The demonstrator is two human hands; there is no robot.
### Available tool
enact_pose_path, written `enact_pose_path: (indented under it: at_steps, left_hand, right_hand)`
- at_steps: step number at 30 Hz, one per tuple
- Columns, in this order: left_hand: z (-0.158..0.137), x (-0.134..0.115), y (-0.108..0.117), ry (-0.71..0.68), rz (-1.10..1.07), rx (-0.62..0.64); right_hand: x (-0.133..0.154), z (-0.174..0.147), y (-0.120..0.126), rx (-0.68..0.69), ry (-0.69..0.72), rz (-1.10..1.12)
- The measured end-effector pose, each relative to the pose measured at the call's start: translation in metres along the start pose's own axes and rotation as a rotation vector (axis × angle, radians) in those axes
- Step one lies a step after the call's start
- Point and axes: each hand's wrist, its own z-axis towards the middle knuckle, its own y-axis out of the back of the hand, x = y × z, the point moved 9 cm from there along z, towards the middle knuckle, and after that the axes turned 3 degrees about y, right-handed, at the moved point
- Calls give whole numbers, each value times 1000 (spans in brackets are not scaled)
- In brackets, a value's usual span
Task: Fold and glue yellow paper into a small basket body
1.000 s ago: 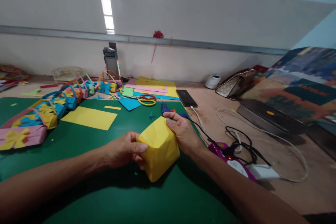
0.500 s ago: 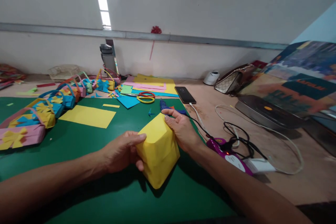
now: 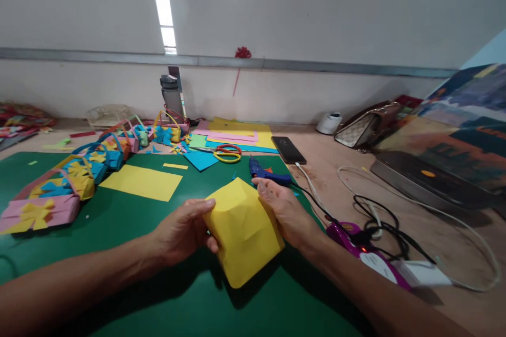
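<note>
A folded yellow paper box (image 3: 247, 234) is held tilted between both hands above the green mat (image 3: 138, 295). My left hand (image 3: 184, 229) pinches its left edge, thumb on top and fingers underneath. On the opposite side, my right hand (image 3: 286, 205) grips the right edge; some of its fingers are hidden behind the paper. Just beyond the right hand lies a blue glue gun (image 3: 269, 174). Flat on the mat to the left are a yellow paper sheet (image 3: 142, 182) and a narrow yellow strip (image 3: 175, 166).
Small paper baskets with bows (image 3: 43, 213) line the left side. Scissors (image 3: 228, 154) rest by stacked coloured paper (image 3: 237, 131) at the back. A phone (image 3: 289, 149), a purple power strip (image 3: 367, 255) with tangled cables and a dark case (image 3: 430, 179) occupy the right.
The yellow paper box has turned slightly, showing more of its front face. My right hand has shifted a little down its edge. The whole view has moved slightly.
</note>
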Motion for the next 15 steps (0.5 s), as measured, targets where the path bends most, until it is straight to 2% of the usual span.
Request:
enact_pose_path:
  at_steps: [4,8,15]
  left_hand:
    - [-3,4,-4,17,42,31]
    - [-9,17,-12,86,89,108]
    - [-18,25,-20,123,142,129]
  right_hand:
    - [-1,4,1,29,7,7]
    - [11,4,3,16,127,-48]
    - [25,-5,-1,-3,248,-184]
